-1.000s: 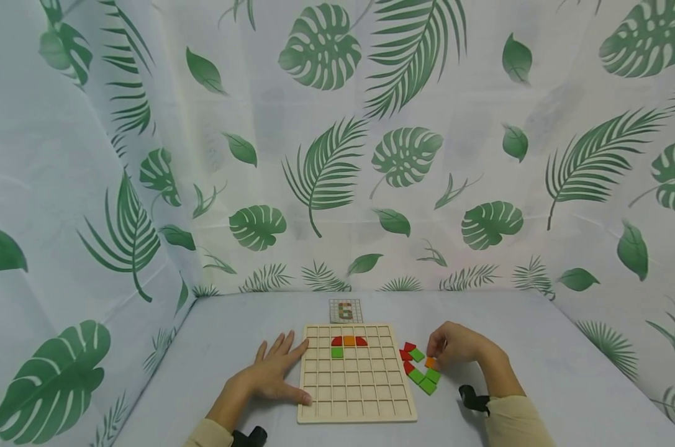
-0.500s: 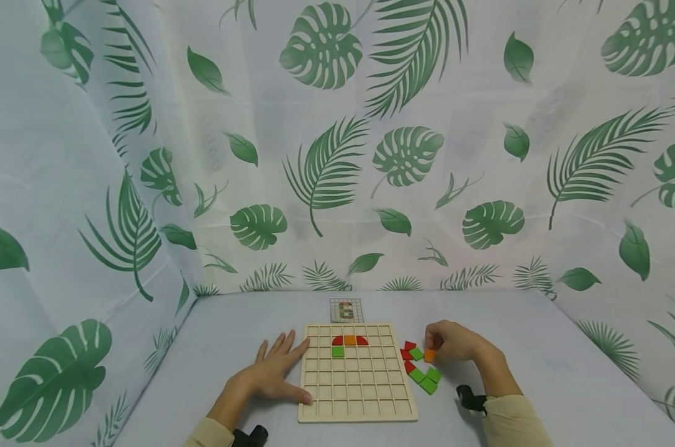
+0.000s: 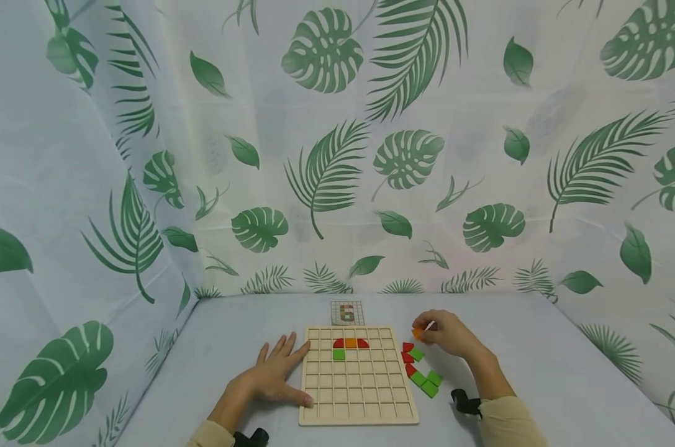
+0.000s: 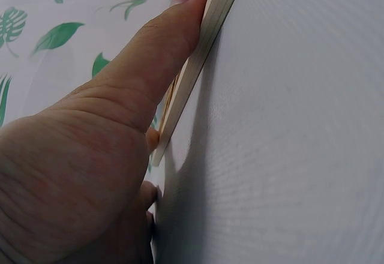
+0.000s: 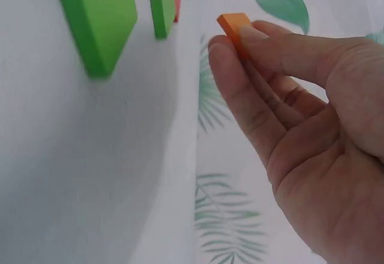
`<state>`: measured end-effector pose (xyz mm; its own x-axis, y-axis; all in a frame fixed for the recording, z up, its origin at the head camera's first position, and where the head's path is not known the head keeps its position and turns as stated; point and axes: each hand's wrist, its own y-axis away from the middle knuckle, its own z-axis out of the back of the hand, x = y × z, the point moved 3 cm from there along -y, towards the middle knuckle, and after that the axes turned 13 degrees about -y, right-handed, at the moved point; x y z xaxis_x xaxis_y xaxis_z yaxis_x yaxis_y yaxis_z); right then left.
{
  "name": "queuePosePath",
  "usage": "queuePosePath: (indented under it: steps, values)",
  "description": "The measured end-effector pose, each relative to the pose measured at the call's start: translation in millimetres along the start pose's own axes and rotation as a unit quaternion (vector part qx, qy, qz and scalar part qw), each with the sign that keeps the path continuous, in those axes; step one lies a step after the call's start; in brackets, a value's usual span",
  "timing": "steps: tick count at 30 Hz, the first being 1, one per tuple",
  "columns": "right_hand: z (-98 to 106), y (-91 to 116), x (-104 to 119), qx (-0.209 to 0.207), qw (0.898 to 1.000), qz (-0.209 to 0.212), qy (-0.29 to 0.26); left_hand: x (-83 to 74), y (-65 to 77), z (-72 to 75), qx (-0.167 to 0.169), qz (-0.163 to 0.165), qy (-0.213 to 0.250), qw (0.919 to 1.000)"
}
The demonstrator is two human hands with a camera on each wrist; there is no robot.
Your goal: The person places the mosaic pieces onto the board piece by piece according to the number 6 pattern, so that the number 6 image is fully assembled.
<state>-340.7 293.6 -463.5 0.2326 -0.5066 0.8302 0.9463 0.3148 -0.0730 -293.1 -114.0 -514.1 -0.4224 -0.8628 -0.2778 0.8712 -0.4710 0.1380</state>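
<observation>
Between thumb and fingers, my right hand point(image 3: 446, 332) pinches an orange square tile point(image 5: 237, 27), held up beyond the loose tiles at the board's right. My left hand point(image 3: 276, 375) lies with spread fingers at the left edge of the wooden grid board point(image 3: 359, 394), its thumb point(image 4: 162, 48) over the rim. In the board's upper rows sit a red rounded tile point(image 3: 338, 343), an orange tile point(image 3: 351, 343) and another red rounded tile point(image 3: 362, 343), with a green square tile point(image 3: 339, 354) below the left one.
Beside the board's right edge lie several loose green tiles point(image 3: 429, 388) and red tiles point(image 3: 407, 358). A pattern card point(image 3: 347, 313) with a gridded figure stands behind the board. A leaf-printed cloth point(image 3: 326, 261) rises behind the white table point(image 3: 248, 323).
My right hand has lifted the orange tile from among the loose pieces and moved it away from me and slightly left. The left hand stays on the board's edge.
</observation>
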Motion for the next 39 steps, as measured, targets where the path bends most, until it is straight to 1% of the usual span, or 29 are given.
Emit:
queuePosePath:
  steps: [5, 10, 16, 21, 28, 31, 35, 39]
  values:
    - [-10.6, -6.8, 4.5, -0.017, 1.000, -0.006, 0.019, -1.1, -0.2, -0.5, 0.000, 0.005, -0.004, 1.0000]
    - [-22.3, -11.6, 12.1, -0.011, 1.000, -0.002, 0.020, -1.6, -0.1, 0.3, -0.004, 0.005, -0.005, 1.0000]
    - [-32.7, -14.9, 23.0, 0.003, 0.999, 0.032, 0.011, -1.4, -0.2, 0.9, -0.009, 0.001, -0.007, 0.9999]
    - [-40.4, -16.8, 30.4, 0.012, 0.998, 0.054, 0.011, -0.6, -0.8, -0.2, -0.006, 0.002, -0.006, 1.0000]
    - [-51.9, -16.6, 39.5, 0.020, 0.994, 0.103, 0.019, 0.3, -0.6, -1.7, -0.003, 0.001, -0.006, 1.0000]
    - [-55.9, -16.9, 42.2, 0.022, 0.994, 0.106, 0.022, 0.1, -0.8, -1.9, -0.003, 0.000, -0.004, 1.0000]
    - [-63.6, -18.9, 48.3, 0.043, 0.992, 0.115, 0.012, 0.8, -1.4, -2.4, -0.004, -0.001, -0.006, 1.0000]
    - [-76.5, -21.8, 58.2, 0.088, 0.987, 0.134, -0.003, 1.2, -1.5, -2.0, -0.002, 0.001, -0.008, 1.0000]
